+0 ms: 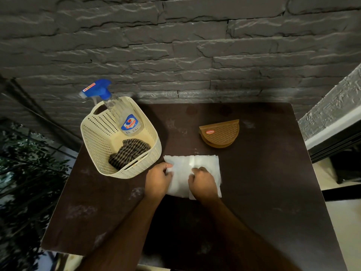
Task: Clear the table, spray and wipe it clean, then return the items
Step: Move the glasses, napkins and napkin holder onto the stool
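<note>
Currently both hands are on the white paper napkin (192, 173), which lies flat on the dark brown table (254, 192), in the middle toward the near side. Left hand (158, 178) sits at the napkin's left edge, fingers curled, pinching that edge. Right hand (203, 182) rests on top of the napkin, right of its centre crease, fingers curled down and gripping the paper. Both forearms come in from the near edge of the table.

Cream perforated basket (97, 141) stands just left of the napkin and a bit farther back, its near right corner close to the left hand but not touching it. Inside the basket: a clear spray bottle (129, 122) with a blue trigger head, leaning back-left so the head sticks out over the basket's far rim; red-and-blue label reads "Colin". A dark checked cloth (129, 153) is bunched at the basket's near end, apart from the bottle's base.

Brown half-round napkin holder (219, 133) lies behind the napkin and to its right, well apart from it, with a small red oval label on top.

Table surface shows pale smudges and dusty patches, mostly left of the napkin and near the front edge. Dark stone-pattern wall (175, 45) is behind the table.
</note>
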`<state>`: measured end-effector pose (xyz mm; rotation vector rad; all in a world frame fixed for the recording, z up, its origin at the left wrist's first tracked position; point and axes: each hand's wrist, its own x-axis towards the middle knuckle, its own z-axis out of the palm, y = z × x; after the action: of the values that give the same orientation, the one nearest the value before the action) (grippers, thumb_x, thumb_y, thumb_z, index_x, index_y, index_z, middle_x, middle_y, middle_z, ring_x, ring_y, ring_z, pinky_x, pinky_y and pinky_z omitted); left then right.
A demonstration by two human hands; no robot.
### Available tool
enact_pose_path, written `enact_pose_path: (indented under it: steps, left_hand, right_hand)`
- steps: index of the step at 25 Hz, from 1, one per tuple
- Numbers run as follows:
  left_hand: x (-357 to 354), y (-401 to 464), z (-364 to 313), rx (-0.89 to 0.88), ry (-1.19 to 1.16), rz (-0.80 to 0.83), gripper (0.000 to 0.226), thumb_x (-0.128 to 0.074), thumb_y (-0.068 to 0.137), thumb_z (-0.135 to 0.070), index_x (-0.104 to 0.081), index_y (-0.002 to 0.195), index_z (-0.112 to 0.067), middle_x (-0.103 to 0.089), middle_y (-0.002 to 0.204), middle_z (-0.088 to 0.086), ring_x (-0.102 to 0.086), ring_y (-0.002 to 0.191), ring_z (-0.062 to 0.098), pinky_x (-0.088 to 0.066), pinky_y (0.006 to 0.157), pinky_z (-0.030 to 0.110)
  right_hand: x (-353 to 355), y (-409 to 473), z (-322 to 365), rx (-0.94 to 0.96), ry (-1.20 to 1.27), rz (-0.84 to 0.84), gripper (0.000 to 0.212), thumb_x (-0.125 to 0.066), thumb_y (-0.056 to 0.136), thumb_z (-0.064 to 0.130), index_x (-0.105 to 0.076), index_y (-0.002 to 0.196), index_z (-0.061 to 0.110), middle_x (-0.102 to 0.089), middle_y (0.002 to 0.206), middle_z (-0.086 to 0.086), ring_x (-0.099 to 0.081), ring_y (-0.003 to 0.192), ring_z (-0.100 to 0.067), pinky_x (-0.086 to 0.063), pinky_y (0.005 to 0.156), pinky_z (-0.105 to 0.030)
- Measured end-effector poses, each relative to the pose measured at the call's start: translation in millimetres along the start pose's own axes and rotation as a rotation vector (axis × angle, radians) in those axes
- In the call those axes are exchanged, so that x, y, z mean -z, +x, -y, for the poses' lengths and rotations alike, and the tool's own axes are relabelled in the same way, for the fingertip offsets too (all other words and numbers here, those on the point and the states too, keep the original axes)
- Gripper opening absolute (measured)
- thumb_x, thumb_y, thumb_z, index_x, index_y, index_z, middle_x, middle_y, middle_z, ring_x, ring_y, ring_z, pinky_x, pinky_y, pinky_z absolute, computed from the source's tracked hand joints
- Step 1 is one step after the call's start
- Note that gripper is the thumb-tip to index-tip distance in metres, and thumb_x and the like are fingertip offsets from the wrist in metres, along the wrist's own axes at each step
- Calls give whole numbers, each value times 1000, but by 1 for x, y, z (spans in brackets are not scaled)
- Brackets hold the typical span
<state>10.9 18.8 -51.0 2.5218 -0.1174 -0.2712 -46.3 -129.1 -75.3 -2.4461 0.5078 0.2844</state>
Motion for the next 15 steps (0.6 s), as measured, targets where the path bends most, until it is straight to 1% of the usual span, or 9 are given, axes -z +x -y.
enact_pose_path:
  steps: [4, 5, 7, 9, 11, 12, 14, 15]
  left_hand:
    - [-5, -11, -30, -244, 6, 7, 24, -71, 78, -15, -71, 102, -18, -70, 98, -1, -64, 78, 15, -40, 74, 17]
    - [-8, -13, -40, -298, 8, 26, 25, -70, 78, -16, -72, 102, -19, -70, 100, -1, -64, 78, 15, -40, 74, 17]
    - [-15, -16, -59, -368, 26, 80, 29, -69, 80, -16, -71, 109, -19, -69, 108, -1, -65, 89, 15, -43, 82, 19]
    - [-23, -18, -75, -387, 60, 142, 34, -65, 84, -17, -67, 118, -20, -67, 117, -2, -63, 102, 13, -44, 92, 22]
    - [-33, -20, -89, -383, 117, 223, 37, -61, 89, -18, -61, 125, -23, -64, 122, -3, -59, 108, 10, -44, 99, 26]
    - [-39, -20, -95, -361, 147, 282, 38, -58, 91, -18, -58, 129, -24, -61, 125, -3, -58, 111, 10, -43, 101, 28]
    - [-48, -20, -104, -263, 204, 415, 44, -53, 95, -21, -47, 138, -26, -56, 133, -1, -53, 120, 13, -40, 106, 31]
    - [-52, -20, -104, -215, 202, 456, 48, -50, 97, -24, -41, 143, -29, -53, 136, -2, -50, 123, 13, -39, 107, 33]
  right_hand:
    - [7, -2, -9, -55, 159, -62, 29, -48, 93, 19, -68, 113, 12, -68, 111, -8, -62, 102, -24, -42, 86, -26]
    - [10, -2, -11, -70, 206, -53, 26, -49, 93, 17, -70, 108, 12, -70, 106, -9, -64, 99, -24, -43, 83, -27]
    - [18, -1, -16, -107, 377, -22, 23, -50, 91, 12, -71, 99, 13, -72, 97, -8, -65, 92, -23, -49, 83, -31]
    - [29, 0, -25, -197, 618, -19, 24, -49, 89, 7, -71, 93, 16, -72, 92, -5, -67, 88, -22, -55, 85, -41]
    - [37, 0, -35, -348, 850, -43, 25, -47, 91, 8, -69, 85, 19, -72, 86, -7, -70, 86, -26, -58, 81, -47]
    - [40, -1, -39, -419, 949, -53, 24, -47, 92, 9, -68, 85, 19, -72, 87, -9, -71, 86, -27, -58, 80, -48]
    - [44, 0, -48, -516, 1054, -59, 20, -48, 95, 14, -66, 90, 18, -71, 90, -10, -70, 87, -26, -58, 79, -43]
    - [44, 0, -51, -531, 1056, -60, 18, -48, 96, 18, -66, 93, 18, -70, 90, -9, -69, 86, -25, -57, 74, -39]
